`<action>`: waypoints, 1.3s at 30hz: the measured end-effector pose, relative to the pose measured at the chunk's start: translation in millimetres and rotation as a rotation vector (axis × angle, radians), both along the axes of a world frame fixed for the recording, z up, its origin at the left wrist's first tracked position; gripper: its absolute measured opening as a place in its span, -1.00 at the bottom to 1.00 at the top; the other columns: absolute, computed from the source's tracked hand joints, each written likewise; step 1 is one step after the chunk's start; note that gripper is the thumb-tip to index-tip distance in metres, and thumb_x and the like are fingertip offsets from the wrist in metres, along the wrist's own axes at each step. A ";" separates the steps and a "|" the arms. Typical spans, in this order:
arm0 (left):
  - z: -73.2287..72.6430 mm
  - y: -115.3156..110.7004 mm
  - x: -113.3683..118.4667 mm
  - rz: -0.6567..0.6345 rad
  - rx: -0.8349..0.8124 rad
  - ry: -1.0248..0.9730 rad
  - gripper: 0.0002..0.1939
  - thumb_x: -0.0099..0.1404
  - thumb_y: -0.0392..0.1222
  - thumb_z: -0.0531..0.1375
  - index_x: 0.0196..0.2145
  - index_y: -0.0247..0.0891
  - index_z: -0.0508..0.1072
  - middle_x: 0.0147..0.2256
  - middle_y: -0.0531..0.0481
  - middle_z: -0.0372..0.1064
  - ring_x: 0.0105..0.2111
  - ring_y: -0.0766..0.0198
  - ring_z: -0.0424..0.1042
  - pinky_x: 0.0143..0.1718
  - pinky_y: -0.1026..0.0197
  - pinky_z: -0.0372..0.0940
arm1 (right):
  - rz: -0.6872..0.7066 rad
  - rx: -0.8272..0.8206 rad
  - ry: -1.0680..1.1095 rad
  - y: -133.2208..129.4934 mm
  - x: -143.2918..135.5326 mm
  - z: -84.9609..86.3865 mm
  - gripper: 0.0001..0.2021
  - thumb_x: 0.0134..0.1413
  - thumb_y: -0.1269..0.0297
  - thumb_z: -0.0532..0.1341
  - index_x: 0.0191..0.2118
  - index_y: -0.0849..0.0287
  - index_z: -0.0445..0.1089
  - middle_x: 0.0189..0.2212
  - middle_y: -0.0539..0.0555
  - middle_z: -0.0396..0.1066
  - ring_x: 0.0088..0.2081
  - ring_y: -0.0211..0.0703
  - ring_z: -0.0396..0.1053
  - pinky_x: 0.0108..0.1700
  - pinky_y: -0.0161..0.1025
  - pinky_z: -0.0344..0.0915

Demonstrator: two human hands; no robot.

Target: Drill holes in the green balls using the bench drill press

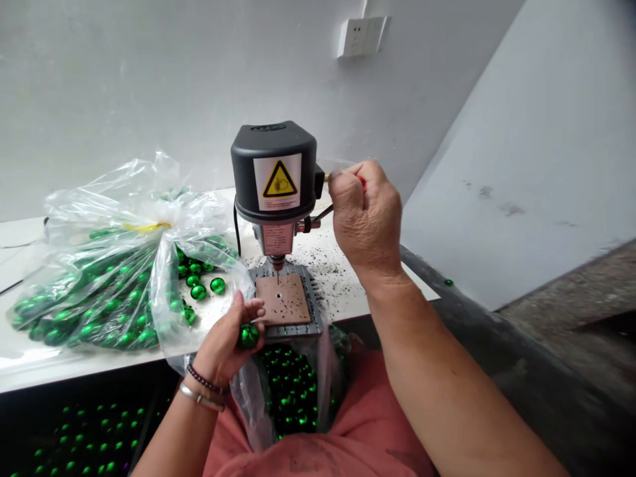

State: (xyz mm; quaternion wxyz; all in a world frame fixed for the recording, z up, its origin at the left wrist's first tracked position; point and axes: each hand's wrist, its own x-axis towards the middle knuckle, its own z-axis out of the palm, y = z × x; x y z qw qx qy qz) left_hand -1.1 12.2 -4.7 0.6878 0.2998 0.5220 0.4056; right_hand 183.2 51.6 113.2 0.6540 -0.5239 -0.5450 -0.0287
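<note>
A shiny green ball (pixel 248 336) rests in the curled fingers of my left hand (pixel 226 344), beside the front left corner of a small bench drill press (pixel 273 172). My right hand (pixel 366 222) is wrapped around the red-knobbed feed lever (pixel 325 213) on the machine's right side, hiding most of the grip. Below the chuck, a thin drill bit (pixel 279 277) points down at a brown board (pixel 291 308) with a small hole in it. That board lies on the grey slotted base (pixel 308 328), and no ball sits under the bit.
Left of the drill, a tied clear plastic bag (pixel 119 278) bulges with green balls; several loose ones (pixel 198 292) lie at its opening. Dark shavings litter the white table (pixel 348 291). Another bag of green balls (pixel 291 384) hangs below the table edge. A wall socket (pixel 362 36) is above.
</note>
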 end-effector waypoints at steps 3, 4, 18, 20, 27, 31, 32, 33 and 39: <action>7.4 6.0 0.7 0.069 -0.161 -0.347 -0.52 0.22 0.17 -0.05 -0.37 -0.34 0.39 -0.42 -0.10 0.34 -0.45 0.29 0.37 -0.48 0.25 0.32 | 0.002 -0.008 0.002 -0.5 -0.3 -0.5 -0.75 0.05 0.13 0.01 -0.53 0.17 0.11 -0.67 -0.12 0.05 -0.57 -0.44 -0.01 -0.46 -0.36 0.03; 10.0 7.2 0.9 0.065 -0.172 -0.412 -0.54 0.24 0.12 -0.05 -0.38 -0.36 0.38 -0.43 -0.12 0.34 -0.41 0.26 0.39 -0.43 0.23 0.35 | 0.004 -0.012 0.003 -0.4 -0.3 -0.4 -0.75 0.05 0.12 0.01 -0.53 0.17 0.12 -0.67 -0.12 0.05 -0.58 -0.44 -0.01 -0.46 -0.36 0.04; 0.7 23.1 3.7 -0.032 0.121 0.017 -0.72 0.04 -0.23 0.23 -0.24 -0.32 0.39 -0.44 0.04 0.36 -0.55 0.49 0.32 -0.58 0.44 0.21 | 0.018 -0.001 -0.024 -0.2 3.2 -2.8 -0.73 0.05 0.09 0.02 -0.52 0.16 0.12 -0.67 -0.13 0.02 -0.59 -0.46 -0.02 -0.48 -0.39 0.06; 0.4 30.7 4.4 -0.065 0.207 0.131 -0.62 0.00 -0.19 0.26 -0.20 -0.33 0.37 -0.47 0.05 0.35 -0.56 0.48 0.30 -0.63 0.44 0.13 | 0.023 0.011 -0.023 -0.3 3.5 -3.9 -0.73 0.05 0.08 0.02 -0.51 0.16 0.13 -0.66 -0.13 0.04 -0.59 -0.47 0.00 -0.50 -0.40 0.06; -20.6 55.3 11.5 -0.154 0.352 0.416 -0.54 -0.11 -0.15 0.29 -0.22 -0.36 0.35 -0.27 -0.10 0.45 -0.30 0.25 0.43 -0.30 0.24 0.30 | 0.024 0.035 -0.055 -2.2 4.4 -7.2 -0.73 0.08 0.08 -0.01 -0.49 0.15 0.13 -0.64 -0.11 0.04 -0.59 -0.46 0.11 -0.51 -0.42 0.11; -30.8 60.5 15.7 -0.197 0.336 0.471 -0.49 -0.09 -0.14 0.28 -0.15 -0.33 0.35 -0.26 -0.11 0.45 -0.33 0.22 0.44 -0.36 0.22 0.32 | 0.039 0.028 -0.061 -2.8 5.1 -7.2 -0.73 0.08 0.07 -0.02 -0.49 0.15 0.12 -0.64 -0.11 0.03 -0.58 -0.45 0.17 -0.49 -0.42 0.13; -31.3 61.0 17.1 -0.204 0.349 0.498 -0.51 -0.08 -0.14 0.27 -0.15 -0.33 0.36 -0.28 -0.09 0.46 -0.34 0.23 0.44 -0.38 0.22 0.32 | 0.041 0.029 -0.064 -2.9 5.4 -7.2 -0.73 0.08 0.08 -0.02 -0.49 0.15 0.12 -0.64 -0.11 0.03 -0.58 -0.46 0.17 -0.49 -0.42 0.14; -31.0 61.4 18.6 -0.215 0.370 0.536 -0.52 -0.07 -0.14 0.26 -0.15 -0.32 0.37 -0.30 -0.08 0.46 -0.36 0.24 0.44 -0.39 0.23 0.32 | 0.042 0.030 -0.068 -3.0 5.7 -7.2 -0.74 0.08 0.08 -0.02 -0.49 0.15 0.12 -0.64 -0.11 0.03 -0.57 -0.46 0.17 -0.48 -0.42 0.14; -20.9 61.3 28.4 -0.267 0.491 0.889 -0.54 -0.03 -0.13 0.24 -0.13 -0.30 0.41 -0.35 -0.03 0.44 -0.36 0.23 0.40 -0.30 0.20 0.29 | 0.053 0.041 -0.083 -4.8 6.4 -7.3 -0.75 0.09 0.11 -0.02 -0.49 0.16 0.11 -0.64 -0.12 0.04 -0.56 -0.46 0.16 -0.45 -0.42 0.15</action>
